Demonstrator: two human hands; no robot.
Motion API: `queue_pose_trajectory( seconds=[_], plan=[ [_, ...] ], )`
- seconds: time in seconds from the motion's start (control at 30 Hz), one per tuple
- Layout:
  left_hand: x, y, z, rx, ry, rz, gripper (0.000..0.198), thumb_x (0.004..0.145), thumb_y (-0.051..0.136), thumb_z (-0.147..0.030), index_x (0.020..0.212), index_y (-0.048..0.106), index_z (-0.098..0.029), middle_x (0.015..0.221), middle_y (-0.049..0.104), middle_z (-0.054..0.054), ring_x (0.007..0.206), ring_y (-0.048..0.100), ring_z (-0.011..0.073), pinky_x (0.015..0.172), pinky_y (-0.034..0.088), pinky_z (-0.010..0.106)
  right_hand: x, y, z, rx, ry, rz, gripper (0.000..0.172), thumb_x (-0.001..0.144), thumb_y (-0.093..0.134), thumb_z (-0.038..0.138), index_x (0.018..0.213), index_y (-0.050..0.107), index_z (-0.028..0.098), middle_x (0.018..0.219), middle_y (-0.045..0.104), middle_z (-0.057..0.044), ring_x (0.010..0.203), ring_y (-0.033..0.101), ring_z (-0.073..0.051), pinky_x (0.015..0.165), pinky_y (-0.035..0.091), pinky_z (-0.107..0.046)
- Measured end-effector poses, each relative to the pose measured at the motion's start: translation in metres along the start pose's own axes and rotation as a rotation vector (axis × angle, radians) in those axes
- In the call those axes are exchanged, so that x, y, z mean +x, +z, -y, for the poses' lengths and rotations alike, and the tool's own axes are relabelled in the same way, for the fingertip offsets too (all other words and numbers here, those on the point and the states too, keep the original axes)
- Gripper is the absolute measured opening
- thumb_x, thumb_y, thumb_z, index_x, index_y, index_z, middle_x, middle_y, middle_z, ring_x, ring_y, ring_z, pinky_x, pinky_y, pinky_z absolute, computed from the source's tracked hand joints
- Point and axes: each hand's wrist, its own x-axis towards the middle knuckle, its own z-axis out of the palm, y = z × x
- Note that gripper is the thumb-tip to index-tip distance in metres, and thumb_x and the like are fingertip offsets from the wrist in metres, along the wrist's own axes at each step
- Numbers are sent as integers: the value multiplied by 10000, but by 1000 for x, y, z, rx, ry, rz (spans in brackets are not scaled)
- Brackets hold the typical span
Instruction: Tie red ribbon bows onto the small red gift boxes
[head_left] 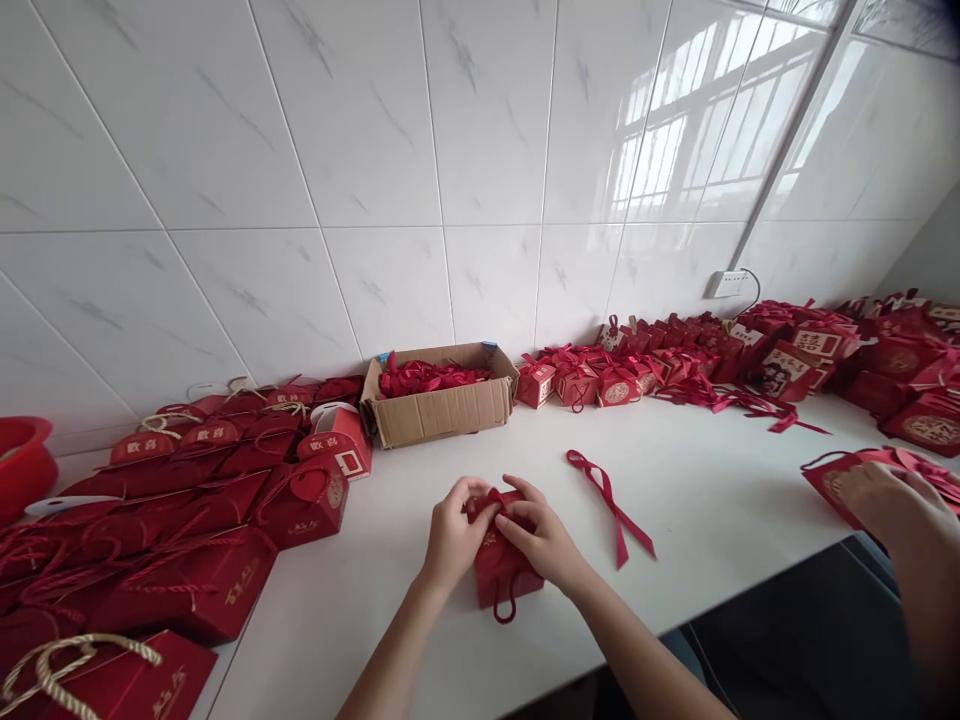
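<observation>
A small red gift box (501,570) stands on the white table (705,500) right in front of me. My left hand (452,535) and my right hand (541,537) both pinch a red ribbon at the top of the box, fingers closed. A loop of ribbon hangs down the box's front. A loose red ribbon (611,503) lies on the table just right of my hands.
A cardboard box (439,408) of red ribbons sits by the tiled wall. Flat red gift bags (187,540) pile up on the left. Finished red boxes (592,380) line the wall to the right. Another person's hand (885,500) touches a red box at the right edge.
</observation>
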Motion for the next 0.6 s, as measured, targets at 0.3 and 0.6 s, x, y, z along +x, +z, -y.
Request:
queue_pose_trajectory(
  seconds=[0.3, 0.6],
  plan=[
    [-20, -21, -12, -7, 60, 150, 146, 855, 552, -250, 960, 652, -236, 928, 669, 32, 909, 598, 180, 815, 501, 320, -18, 14, 5, 49, 85, -186, 243, 831, 579, 412, 786, 709, 212, 1357, 465, -97, 1304, 363, -290, 1039, 349, -444],
    [-22, -26, -12, -85, 35, 209, 122, 820, 570, -169, 833, 679, -221, 835, 675, 26, 855, 620, 171, 799, 514, 308, -21, -11, 1, -149, -70, -112, 339, 856, 506, 277, 1189, 557, 249, 1364, 486, -93, 1224, 482, -255, 913, 475, -414]
  ],
)
